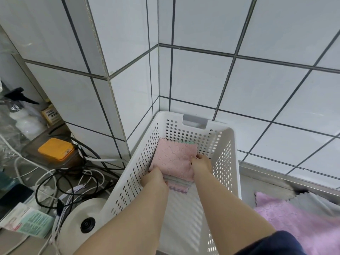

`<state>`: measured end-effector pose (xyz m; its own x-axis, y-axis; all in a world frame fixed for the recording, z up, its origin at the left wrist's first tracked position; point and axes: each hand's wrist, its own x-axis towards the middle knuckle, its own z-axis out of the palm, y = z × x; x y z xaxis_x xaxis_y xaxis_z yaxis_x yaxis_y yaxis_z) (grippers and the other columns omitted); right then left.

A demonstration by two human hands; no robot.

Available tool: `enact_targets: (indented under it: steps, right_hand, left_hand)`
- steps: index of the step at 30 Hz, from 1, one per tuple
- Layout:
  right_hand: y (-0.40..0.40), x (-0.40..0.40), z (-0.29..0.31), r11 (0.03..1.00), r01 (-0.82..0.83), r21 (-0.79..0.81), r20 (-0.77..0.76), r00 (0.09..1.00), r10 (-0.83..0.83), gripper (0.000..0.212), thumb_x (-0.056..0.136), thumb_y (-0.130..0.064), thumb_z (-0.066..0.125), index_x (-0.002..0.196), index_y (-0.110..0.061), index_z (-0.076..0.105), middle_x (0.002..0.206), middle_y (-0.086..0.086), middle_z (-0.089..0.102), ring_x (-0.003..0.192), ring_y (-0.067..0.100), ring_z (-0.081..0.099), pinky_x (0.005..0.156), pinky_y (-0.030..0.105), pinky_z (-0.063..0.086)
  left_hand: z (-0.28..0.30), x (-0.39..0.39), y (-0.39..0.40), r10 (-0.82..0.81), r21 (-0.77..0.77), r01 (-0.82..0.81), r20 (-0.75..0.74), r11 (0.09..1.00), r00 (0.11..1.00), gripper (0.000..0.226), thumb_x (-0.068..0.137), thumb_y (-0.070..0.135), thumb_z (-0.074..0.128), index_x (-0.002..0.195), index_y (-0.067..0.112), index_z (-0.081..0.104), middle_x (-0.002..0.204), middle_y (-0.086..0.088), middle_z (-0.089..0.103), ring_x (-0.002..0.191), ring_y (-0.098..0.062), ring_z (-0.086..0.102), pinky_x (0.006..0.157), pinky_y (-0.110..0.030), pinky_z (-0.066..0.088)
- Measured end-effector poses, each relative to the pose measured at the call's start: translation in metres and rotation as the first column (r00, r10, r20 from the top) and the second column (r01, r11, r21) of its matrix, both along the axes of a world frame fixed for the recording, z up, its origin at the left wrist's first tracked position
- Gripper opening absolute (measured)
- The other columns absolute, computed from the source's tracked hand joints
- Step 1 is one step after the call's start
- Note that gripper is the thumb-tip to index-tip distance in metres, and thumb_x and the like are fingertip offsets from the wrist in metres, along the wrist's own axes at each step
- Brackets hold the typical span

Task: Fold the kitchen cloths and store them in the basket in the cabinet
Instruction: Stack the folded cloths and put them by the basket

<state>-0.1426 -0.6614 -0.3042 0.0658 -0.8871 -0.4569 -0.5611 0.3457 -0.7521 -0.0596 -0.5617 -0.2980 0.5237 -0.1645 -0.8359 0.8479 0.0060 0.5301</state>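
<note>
Down inside the white basket (pixel 228 159), both hands grip the stack of folded cloths (pixel 174 159): left hand (pixel 154 178), right hand (pixel 201 163), fingertips hidden underneath; far-left jar label (pixel 51 115) unreadable.

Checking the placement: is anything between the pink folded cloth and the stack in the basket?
Nothing visible. Both hands, left and right, hold the pink folded cloth directly on the stack of folded cloths inside the white basket.
</note>
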Motion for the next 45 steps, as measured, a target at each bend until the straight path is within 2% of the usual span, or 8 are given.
enact_targets:
  steps: [7, 10, 13, 18, 22, 34, 38, 45]
  right_hand:
    - [0.011, -0.003, 0.008, 0.987, 0.149, -0.053, 0.106, 0.984, -0.143, 0.039, 0.090, -0.013, 0.049, 0.128, -0.021, 0.045, 0.105, 0.005, 0.062, 0.060, 0.018, 0.054, 0.050, 0.025, 0.039]
    - [0.015, -0.001, 0.012, 0.962, 0.059, -0.265, 0.073, 0.997, -0.041, 0.036, 0.089, -0.007, 0.049, 0.122, -0.022, 0.051, 0.119, 0.003, 0.054, 0.092, 0.023, 0.060, 0.076, 0.037, 0.052]
    - [0.020, 0.001, 0.010, 0.822, -0.236, -0.519, -0.191, 0.969, 0.158, 0.040, 0.088, -0.008, 0.050, 0.126, -0.018, 0.054, 0.136, 0.005, 0.045, 0.123, 0.023, 0.042, 0.105, 0.036, 0.035]
    - [0.032, 0.008, -0.012, 0.624, -0.649, -0.434, -0.560, 0.738, 0.378, 0.056, 0.094, -0.021, 0.046, 0.146, -0.023, 0.026, 0.156, -0.002, 0.016, 0.146, 0.018, -0.004, 0.114, 0.049, -0.004]
    - [0.031, 0.009, -0.024, 0.675, -0.663, -0.324, -0.561, 0.709, 0.428, 0.053, 0.099, -0.023, 0.031, 0.148, -0.029, 0.014, 0.159, -0.004, 0.001, 0.144, 0.015, -0.015, 0.112, 0.051, -0.013]
    - [0.031, 0.012, -0.023, 0.827, -0.508, -0.240, -0.444, 0.816, 0.371, 0.058, 0.097, -0.036, 0.034, 0.149, -0.024, 0.013, 0.159, 0.002, -0.001, 0.146, 0.020, -0.007, 0.115, 0.052, -0.007]
    - [0.034, 0.015, 0.010, 0.881, -0.142, -0.452, -0.016, 0.988, 0.151, 0.045, 0.091, -0.008, 0.040, 0.136, -0.015, 0.043, 0.146, 0.005, 0.039, 0.135, 0.021, 0.034, 0.113, 0.042, 0.025]
    - [0.058, -0.023, 0.088, 0.945, 0.121, -0.304, 0.471, 0.881, 0.039, 0.025, 0.096, -0.009, 0.039, 0.103, -0.024, 0.057, 0.105, -0.007, 0.063, 0.093, 0.010, 0.062, 0.090, 0.034, 0.050]
  left_hand:
    - [0.029, -0.014, -0.007, -0.224, 0.120, 0.190, 0.435, 0.974, 0.872, 0.041, 0.093, 0.040, 0.044, 0.063, 0.012, 0.045, 0.062, -0.007, 0.045, 0.060, -0.021, 0.044, 0.060, -0.032, 0.041]
    - [0.032, -0.012, -0.017, -0.470, 0.360, 0.343, 0.819, 0.868, 0.329, 0.041, 0.096, 0.037, 0.037, 0.063, 0.014, 0.046, 0.062, -0.002, 0.050, 0.058, -0.020, 0.047, 0.055, -0.029, 0.037]
    - [0.018, 0.005, -0.019, -0.651, 0.696, 0.294, 0.718, 0.655, -0.248, 0.025, 0.096, 0.017, 0.038, 0.105, 0.021, 0.062, 0.109, 0.002, 0.062, 0.099, -0.019, 0.059, 0.081, -0.038, 0.049]
    - [-0.019, -0.001, -0.035, -0.754, 0.950, 0.071, 0.285, 0.304, -0.592, 0.054, 0.097, 0.020, 0.033, 0.148, 0.009, 0.019, 0.157, -0.008, 0.019, 0.145, -0.019, 0.014, 0.119, -0.036, 0.009]
    - [-0.042, 0.016, -0.032, -0.757, 0.991, 0.037, 0.119, 0.125, -0.642, 0.063, 0.097, 0.027, 0.033, 0.150, 0.011, 0.003, 0.160, -0.002, 0.000, 0.146, -0.014, -0.007, 0.119, -0.037, 0.002]
    - [-0.037, 0.024, -0.024, -0.825, 0.974, 0.158, 0.222, 0.162, -0.520, 0.059, 0.099, 0.031, 0.024, 0.150, 0.010, 0.005, 0.159, -0.006, 0.002, 0.146, -0.018, -0.004, 0.118, -0.031, -0.002]
    - [-0.006, 0.018, -0.029, -0.831, 0.914, 0.286, 0.387, 0.287, -0.400, 0.057, 0.096, 0.020, 0.038, 0.148, 0.014, 0.017, 0.155, -0.007, 0.023, 0.139, -0.023, 0.027, 0.111, -0.035, 0.026]
    - [0.074, -0.002, -0.007, -0.663, 0.665, 0.571, 0.702, 0.481, -0.260, 0.035, 0.098, 0.014, 0.040, 0.131, 0.021, 0.048, 0.126, 0.003, 0.059, 0.103, -0.019, 0.062, 0.087, -0.037, 0.050]
